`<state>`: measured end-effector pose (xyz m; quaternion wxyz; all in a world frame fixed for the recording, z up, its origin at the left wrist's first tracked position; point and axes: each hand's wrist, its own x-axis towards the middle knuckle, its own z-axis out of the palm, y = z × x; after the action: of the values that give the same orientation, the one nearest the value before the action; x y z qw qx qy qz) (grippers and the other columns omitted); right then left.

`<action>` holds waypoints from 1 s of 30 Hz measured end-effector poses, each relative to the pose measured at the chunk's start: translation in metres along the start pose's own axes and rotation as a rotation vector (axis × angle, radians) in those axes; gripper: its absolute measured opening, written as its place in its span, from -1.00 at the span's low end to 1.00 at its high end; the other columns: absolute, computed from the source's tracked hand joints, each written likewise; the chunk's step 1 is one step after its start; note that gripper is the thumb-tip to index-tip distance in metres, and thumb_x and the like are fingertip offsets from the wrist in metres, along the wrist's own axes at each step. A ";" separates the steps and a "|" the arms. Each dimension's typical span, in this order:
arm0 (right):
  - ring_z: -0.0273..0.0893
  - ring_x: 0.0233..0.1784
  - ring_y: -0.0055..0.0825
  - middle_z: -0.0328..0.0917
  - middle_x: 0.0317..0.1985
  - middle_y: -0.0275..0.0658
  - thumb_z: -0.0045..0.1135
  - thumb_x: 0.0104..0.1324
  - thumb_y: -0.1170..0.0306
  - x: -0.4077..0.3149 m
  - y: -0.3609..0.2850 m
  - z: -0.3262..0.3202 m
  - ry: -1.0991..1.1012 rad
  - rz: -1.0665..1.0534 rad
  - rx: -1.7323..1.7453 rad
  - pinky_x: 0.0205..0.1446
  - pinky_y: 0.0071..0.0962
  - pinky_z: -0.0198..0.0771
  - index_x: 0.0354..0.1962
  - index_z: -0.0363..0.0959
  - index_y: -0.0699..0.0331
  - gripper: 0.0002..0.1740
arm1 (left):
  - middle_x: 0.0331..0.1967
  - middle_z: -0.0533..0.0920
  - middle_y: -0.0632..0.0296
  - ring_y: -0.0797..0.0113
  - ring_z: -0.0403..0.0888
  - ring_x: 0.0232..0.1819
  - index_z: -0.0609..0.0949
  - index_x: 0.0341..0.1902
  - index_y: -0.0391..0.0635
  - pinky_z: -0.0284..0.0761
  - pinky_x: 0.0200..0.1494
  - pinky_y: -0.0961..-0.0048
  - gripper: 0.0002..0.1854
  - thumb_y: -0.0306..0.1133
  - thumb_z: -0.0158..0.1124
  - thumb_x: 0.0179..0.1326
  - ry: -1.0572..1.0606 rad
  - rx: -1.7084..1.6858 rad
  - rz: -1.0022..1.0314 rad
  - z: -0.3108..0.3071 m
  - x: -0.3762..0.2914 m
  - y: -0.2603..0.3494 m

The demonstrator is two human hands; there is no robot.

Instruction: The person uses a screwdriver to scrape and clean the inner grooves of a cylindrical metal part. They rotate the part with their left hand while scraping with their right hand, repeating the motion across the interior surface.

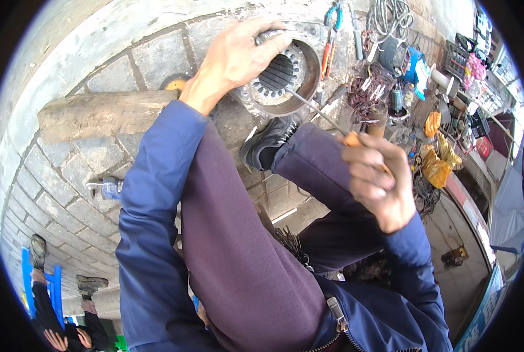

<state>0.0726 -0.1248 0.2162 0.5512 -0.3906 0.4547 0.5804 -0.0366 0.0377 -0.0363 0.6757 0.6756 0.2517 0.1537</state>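
Observation:
An electric motor's round metal housing (316, 66) lies on the ground, its open end facing up. Inside sits a slotted stator core (277, 72) ringed by oval slot ends. My left hand (237, 55) grips the housing's upper left rim, thumb towards the bore and the other fingertips curled over a ridged part. In my right hand (378, 180) is a screwdriver (317, 110) with an orange handle, held in a closed fist. Its long thin shaft slants up to the left, and the tip meets the stator's lower right slots. Motion blurs the right fingers slightly.
Beside the housing lie pliers (332, 20) and a knife-like tool (337, 93). Tangled copper wire (367, 90) and a blue-capped motor part (394, 55) sit to the right. A wooden log (105, 114) lies left on the paving. Another person's hands (57, 339) show lower left.

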 end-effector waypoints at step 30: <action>0.65 -0.41 -0.05 0.63 -0.42 0.05 0.12 0.39 0.54 0.010 -0.038 0.030 0.147 -0.225 -2.344 -0.30 -0.17 0.51 0.07 0.52 0.38 -0.70 | 0.14 0.78 0.02 0.10 0.68 0.24 0.78 0.24 -0.05 0.51 0.36 0.21 -0.59 -0.08 0.41 0.48 -0.022 -0.001 -0.003 0.001 -0.001 -0.002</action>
<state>0.1110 -0.0940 0.2109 -0.1236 -0.7287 -0.3626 0.5677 -0.0369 0.0360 -0.0386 0.6790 0.6766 0.2451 0.1452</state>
